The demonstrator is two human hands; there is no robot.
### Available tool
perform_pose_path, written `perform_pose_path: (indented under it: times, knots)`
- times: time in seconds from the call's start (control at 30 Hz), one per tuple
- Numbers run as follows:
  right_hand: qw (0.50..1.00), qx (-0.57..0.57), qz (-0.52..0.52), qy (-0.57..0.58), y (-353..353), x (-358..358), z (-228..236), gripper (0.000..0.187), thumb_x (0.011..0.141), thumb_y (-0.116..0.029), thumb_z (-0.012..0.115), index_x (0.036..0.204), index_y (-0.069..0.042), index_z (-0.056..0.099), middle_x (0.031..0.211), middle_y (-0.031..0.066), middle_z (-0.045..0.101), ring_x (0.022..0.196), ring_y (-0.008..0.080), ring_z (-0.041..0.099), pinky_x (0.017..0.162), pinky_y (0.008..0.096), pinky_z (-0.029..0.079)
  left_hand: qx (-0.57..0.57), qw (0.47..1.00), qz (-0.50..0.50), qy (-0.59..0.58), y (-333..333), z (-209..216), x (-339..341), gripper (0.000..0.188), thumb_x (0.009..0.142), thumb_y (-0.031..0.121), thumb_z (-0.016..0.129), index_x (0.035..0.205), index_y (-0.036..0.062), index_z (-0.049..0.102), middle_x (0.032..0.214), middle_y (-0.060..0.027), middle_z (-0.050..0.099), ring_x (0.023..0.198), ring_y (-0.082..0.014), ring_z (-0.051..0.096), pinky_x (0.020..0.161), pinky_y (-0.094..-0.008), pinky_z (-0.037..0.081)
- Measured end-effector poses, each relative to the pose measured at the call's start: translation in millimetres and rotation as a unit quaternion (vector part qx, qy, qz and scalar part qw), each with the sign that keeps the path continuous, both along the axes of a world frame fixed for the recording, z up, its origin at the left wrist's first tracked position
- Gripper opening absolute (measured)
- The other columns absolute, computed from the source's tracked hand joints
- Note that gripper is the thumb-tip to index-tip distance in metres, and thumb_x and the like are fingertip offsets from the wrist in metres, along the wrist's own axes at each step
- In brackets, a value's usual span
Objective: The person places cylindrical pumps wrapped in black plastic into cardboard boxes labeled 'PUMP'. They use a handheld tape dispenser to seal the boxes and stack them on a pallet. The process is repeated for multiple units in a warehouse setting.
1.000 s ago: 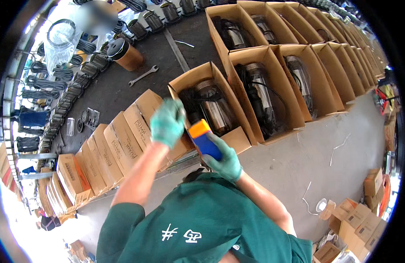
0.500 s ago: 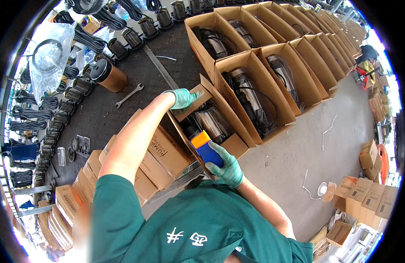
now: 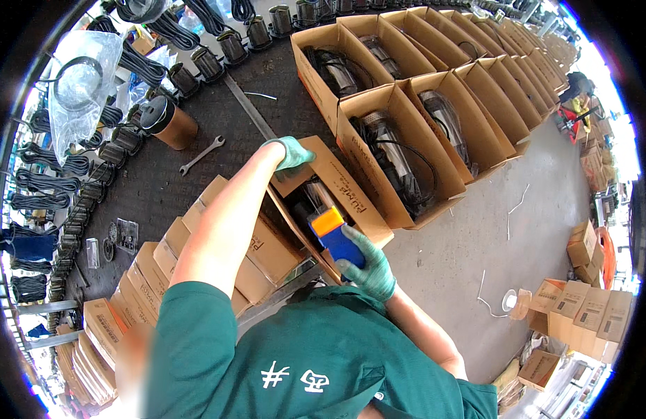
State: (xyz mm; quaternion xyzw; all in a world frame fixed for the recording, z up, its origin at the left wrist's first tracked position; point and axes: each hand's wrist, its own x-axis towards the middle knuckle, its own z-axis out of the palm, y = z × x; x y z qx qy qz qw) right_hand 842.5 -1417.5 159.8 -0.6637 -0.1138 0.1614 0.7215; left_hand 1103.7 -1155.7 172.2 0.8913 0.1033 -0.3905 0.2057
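Note:
A cardboard box stands in front of me with its long right flap folded inward over the top. Through the gap that is left, part of a shiny metal pump shows. My gloved left hand is closed at the far end of the box, on the folded flaps; its fingertips are partly hidden. In my gloved right hand is a blue-and-orange hand-held tool, held over the near end of the opening. The tool's exact kind is unclear.
Open boxes with bagged pumps run in rows to the far right. Closed boxes line up at the left. A wrench and a brown container with a dark lid lie beyond. Cable coils edge the dark mat.
The long right flap has come down over the pump, covering much of it. My left hand has stayed at the far end, and the tool in my right hand has shifted slightly right.

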Motion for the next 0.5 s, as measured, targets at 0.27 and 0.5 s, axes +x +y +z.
perform_pose_path:
  times: [0.27, 0.5]
  knots:
    - [0.997, 0.042, -0.070, 0.013, 1.4, 65.1, -16.8, 0.072, 0.097, -0.020, 0.080, 0.160, -0.013, 0.046, 0.126, 0.0060, 0.066, 0.106, 0.0140, 0.063, 0.089, 0.0310, 0.056, 0.106, 0.975, -0.176, -0.090, 16.0, 8.8, -28.3, 0.060, 0.096, 0.055, 0.071, 0.123, 0.0009, 0.074, 0.118, -0.0199, 0.075, 0.110, -0.0355, 0.072, 0.099, -0.0446, 0.055]
    - [0.995, 0.040, -0.079, 0.037, -7.1, 65.0, -18.1, 0.074, 0.096, -0.024, 0.081, 0.159, -0.010, 0.046, 0.132, 0.0067, 0.064, 0.107, 0.0156, 0.064, 0.096, 0.0313, 0.055, -0.080, 0.831, -0.042, -0.549, 72.8, -54.7, -132.0, 0.047, 0.109, 0.033, 0.050, 0.153, 0.0162, 0.049, 0.166, -0.0202, 0.036, 0.157, -0.0459, 0.026, 0.126, -0.0599, 0.027]
